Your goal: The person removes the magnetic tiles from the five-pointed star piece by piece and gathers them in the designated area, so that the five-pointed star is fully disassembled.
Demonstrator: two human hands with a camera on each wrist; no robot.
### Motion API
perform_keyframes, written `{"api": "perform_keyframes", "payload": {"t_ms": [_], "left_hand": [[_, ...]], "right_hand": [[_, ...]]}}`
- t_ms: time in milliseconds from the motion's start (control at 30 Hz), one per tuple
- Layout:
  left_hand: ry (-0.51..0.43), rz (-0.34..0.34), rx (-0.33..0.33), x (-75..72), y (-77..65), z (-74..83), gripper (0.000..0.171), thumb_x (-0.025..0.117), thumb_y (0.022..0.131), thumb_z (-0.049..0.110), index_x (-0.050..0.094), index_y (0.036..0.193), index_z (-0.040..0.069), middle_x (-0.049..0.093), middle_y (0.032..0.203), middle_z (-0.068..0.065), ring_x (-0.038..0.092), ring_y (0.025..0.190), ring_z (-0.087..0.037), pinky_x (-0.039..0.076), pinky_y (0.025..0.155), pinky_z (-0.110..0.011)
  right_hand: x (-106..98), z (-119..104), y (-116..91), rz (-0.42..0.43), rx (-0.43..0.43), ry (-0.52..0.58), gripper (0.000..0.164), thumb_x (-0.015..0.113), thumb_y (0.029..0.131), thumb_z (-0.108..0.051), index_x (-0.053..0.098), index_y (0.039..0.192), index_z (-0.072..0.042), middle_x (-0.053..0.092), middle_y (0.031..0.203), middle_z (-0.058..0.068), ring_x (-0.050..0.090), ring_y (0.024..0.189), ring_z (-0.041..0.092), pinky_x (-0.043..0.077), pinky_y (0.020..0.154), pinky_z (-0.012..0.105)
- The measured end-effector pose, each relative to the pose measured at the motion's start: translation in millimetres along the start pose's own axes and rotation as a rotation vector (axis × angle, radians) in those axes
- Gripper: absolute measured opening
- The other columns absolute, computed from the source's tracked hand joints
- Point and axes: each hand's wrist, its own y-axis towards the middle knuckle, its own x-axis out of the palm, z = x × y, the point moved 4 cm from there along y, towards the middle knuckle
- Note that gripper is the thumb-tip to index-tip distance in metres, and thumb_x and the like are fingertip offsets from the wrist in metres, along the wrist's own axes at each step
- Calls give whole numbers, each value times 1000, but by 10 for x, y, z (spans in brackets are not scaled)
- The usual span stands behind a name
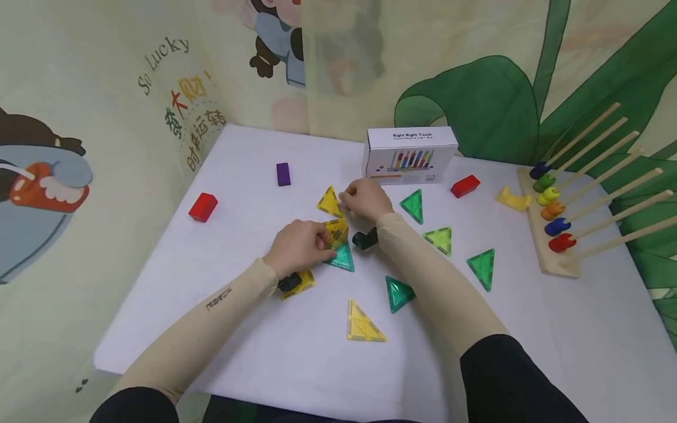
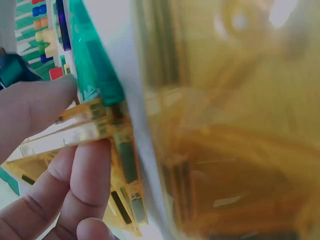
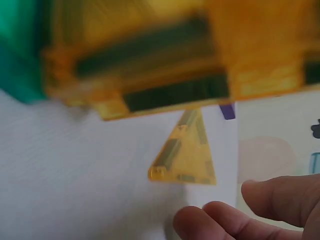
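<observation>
My left hand (image 1: 298, 244) pinches translucent yellow magnetic tiles (image 1: 337, 234) between thumb and fingers; in the left wrist view, edges of the yellow tiles (image 2: 82, 131) lie one over another in that grip. A teal triangle tile (image 1: 342, 258) adjoins them, and I cannot tell whether it is attached. Under the left wrist lies another yellow tile (image 1: 301, 286), partly covered. Beside a yellow triangle tile (image 1: 330, 202) is my right hand (image 1: 367, 200). The right wrist view shows its thumb and fingers apart, holding nothing, near that yellow triangle (image 3: 187, 157).
Several green triangle tiles, one of them dark green (image 1: 481, 269), lie to the right, with a yellow one (image 1: 364, 323) in front. Red blocks (image 1: 203, 207), a purple block (image 1: 283, 174), a white box (image 1: 409, 155) and a wooden peg rack (image 1: 547, 235) stand around.
</observation>
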Motion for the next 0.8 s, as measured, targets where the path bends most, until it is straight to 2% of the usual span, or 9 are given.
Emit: {"api": "perform_keyframes", "payload": {"t_ms": [167, 300, 367, 433, 533, 633, 700, 800], "left_hand": [[-55, -44, 32, 1, 44, 12, 30, 81, 89, 38, 76, 100, 11, 67, 73, 3, 58, 65, -12, 45, 63, -27], [-127, -106, 74, -23, 67, -14, 28, 72, 95, 28, 77, 114, 8, 75, 83, 0, 61, 67, -12, 48, 62, -25], [-135, -102, 85, -73, 64, -32, 26, 69, 96, 23, 77, 115, 8, 77, 89, -1, 61, 67, -12, 49, 60, -25], [-128, -65, 82, -136, 59, -48, 23, 67, 95, 20, 77, 113, 10, 77, 90, -1, 60, 66, -13, 49, 59, -26], [-110, 38, 64, -245, 67, -65, 19, 69, 95, 20, 77, 110, 12, 77, 92, -2, 59, 68, -17, 49, 61, -30], [-88, 105, 50, -311, 104, -65, 24, 75, 93, 23, 74, 115, 12, 76, 102, -4, 61, 80, -21, 52, 73, -34], [-80, 89, 54, -312, 144, -55, 33, 78, 92, 26, 71, 122, 12, 75, 113, -6, 61, 89, -24, 52, 81, -37], [-74, -2, 68, -256, 206, -38, 42, 80, 92, 29, 69, 129, 13, 73, 123, -6, 60, 96, -24, 53, 88, -38]], "right_hand": [[-75, 155, -262, -81, -25, 79, 27, 54, 105, -28, 74, 116, -12, 72, 100, 7, 57, 80, 22, 47, 68, 29], [-64, 217, -501, -150, -50, 113, 25, 53, 105, -23, 73, 118, -14, 75, 111, 7, 60, 79, 21, 50, 71, 28], [-31, 206, -591, -173, -82, 117, 26, 55, 104, -23, 73, 119, -14, 74, 118, 7, 62, 81, 20, 52, 73, 28], [5, 181, -664, -185, -115, 108, 27, 58, 103, -25, 73, 123, -14, 74, 122, 7, 64, 82, 19, 54, 73, 28], [50, 153, -749, -181, -153, 88, 31, 61, 101, -26, 71, 127, -12, 74, 122, 8, 67, 85, 20, 56, 76, 29], [73, 135, -807, -142, -164, 63, 34, 67, 100, -30, 70, 127, -11, 75, 117, 7, 67, 92, 21, 56, 82, 34], [89, 128, -826, -106, -157, 56, 34, 71, 98, -35, 72, 124, -13, 76, 112, 5, 66, 99, 21, 55, 88, 36], [123, 131, -834, -66, -138, 64, 36, 74, 96, -41, 74, 119, -14, 76, 108, 3, 66, 103, 21, 55, 94, 40]]}}
